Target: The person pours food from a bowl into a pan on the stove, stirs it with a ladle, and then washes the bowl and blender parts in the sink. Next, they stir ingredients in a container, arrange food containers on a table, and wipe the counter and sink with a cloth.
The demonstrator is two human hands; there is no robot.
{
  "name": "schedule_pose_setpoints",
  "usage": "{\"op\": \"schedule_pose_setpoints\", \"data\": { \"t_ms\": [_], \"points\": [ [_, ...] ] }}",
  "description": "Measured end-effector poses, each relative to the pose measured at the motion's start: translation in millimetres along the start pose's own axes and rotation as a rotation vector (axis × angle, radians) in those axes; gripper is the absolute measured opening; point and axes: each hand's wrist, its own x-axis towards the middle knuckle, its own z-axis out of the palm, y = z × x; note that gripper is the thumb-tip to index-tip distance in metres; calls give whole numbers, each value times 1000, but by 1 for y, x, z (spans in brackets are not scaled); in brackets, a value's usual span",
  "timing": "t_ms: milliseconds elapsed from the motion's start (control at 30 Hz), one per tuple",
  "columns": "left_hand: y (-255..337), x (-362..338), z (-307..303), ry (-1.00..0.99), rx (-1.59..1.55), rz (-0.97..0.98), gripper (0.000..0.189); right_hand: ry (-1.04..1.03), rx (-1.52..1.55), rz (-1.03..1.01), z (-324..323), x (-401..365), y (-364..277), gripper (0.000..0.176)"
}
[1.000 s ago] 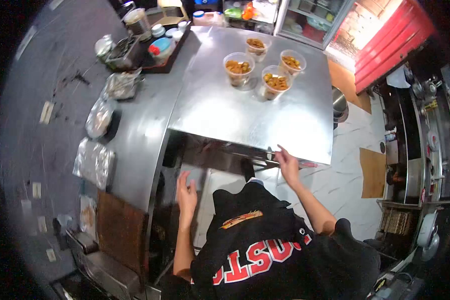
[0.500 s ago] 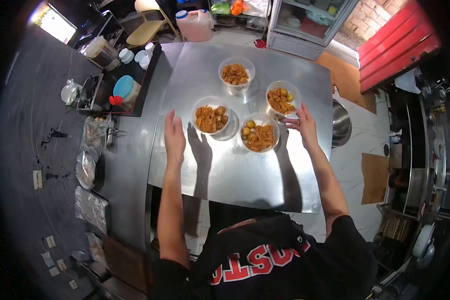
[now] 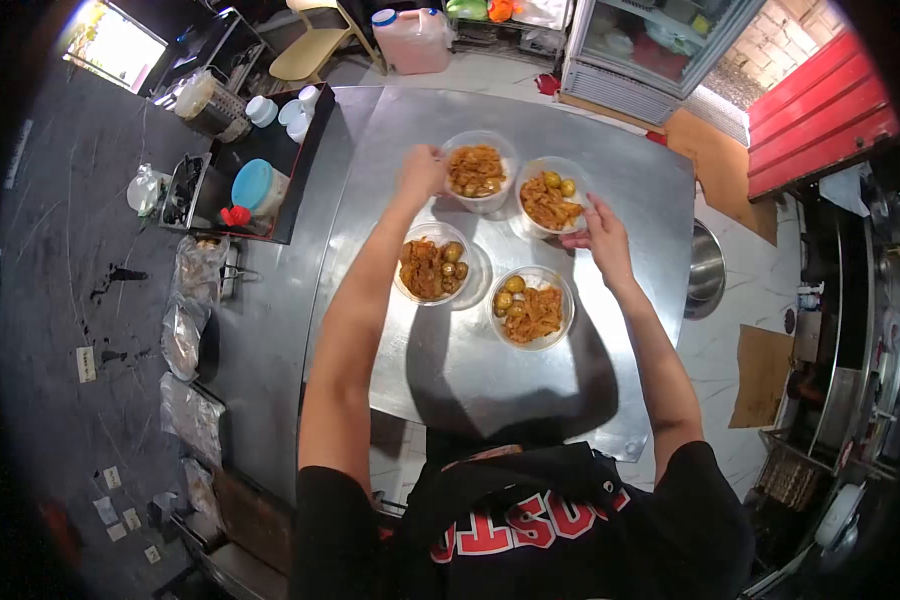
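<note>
Several round clear tubs of orange-brown food with small round yellowish pieces stand on the steel table [image 3: 370,290]. My left hand [image 3: 422,172] is at the left side of the back left tub [image 3: 478,170], its fingers bent against the wall. At the right side of the back right tub [image 3: 550,200] is my right hand [image 3: 602,236], fingers apart, some of them at its wall. The front left tub [image 3: 433,265] stands near my left forearm. Nothing touches the front right tub [image 3: 532,308].
A black tray [image 3: 305,165] with white cups and a blue-lidded container [image 3: 258,186] lies at the left. Plastic-wrapped items [image 3: 192,415] line the left counter. Behind the table are a chair [image 3: 313,52] and a fridge [image 3: 650,60]. A metal bowl [image 3: 705,270] is at the right.
My left hand has moved forward and right to the back left tub. My right hand stays by the back right tub. The camera view has shifted, and the back tubs look closer together.
</note>
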Motion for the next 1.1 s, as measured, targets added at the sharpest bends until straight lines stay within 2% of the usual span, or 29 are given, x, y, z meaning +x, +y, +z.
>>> {"op": "schedule_pose_setpoints", "data": {
  "t_ms": [233,300,367,400,433,467,500,567,600,633,700,733,767,833,900,967,1033,1100],
  "points": [
    [-31,27,-68,199,424,97,34,-192,47,65,38,34,-7,44],
    [-30,25,-77,156,421,79,30,-206,14,33,44,33,-5,47],
    [-30,19,-81,112,416,64,27,-105,-147,10,46,18,-21,50],
    [-33,13,-82,148,297,45,30,-105,-266,-32,38,1,-31,54],
    [-37,4,-83,181,177,23,32,-53,-621,-275,24,-12,-25,57],
    [-38,-9,-88,96,256,-34,36,3,-976,-519,4,-25,-20,60],
    [-38,-26,-94,15,336,-86,40,-50,-966,-328,-12,-46,-19,63],
    [-57,-72,-87,-196,51,-154,39,-192,-683,121,-23,-92,-28,66],
    [-49,-105,-79,-282,-40,-153,37,-279,-410,369,-23,-112,-33,66],
    [-37,-129,-73,-368,-132,-152,36,-373,-253,397,-22,-128,-27,63],
    [-55,-129,-71,-339,-154,-128,37,-367,44,323,1,-147,-15,57],
    [-64,-129,-71,-306,-173,-111,39,-309,109,213,13,-148,-1,51],
    [-67,-129,-75,-319,-166,-93,39,-290,112,202,23,-147,1,51],
    [-68,-128,-84,-257,-259,-127,39,-131,-154,183,39,-139,0,49],
    [-62,-131,-86,-221,-229,-107,38,-89,-149,158,57,-132,2,48],
    [-70,-130,-78,-425,-229,-122,44,-59,-152,143,67,-127,1,48],
    [-80,-117,-75,-437,-173,-44,43,-58,-47,119,75,-125,-1,48],
    [-87,-103,-81,-383,-281,-74,38,-71,-38,137,83,-120,-5,48]
  ]
}}
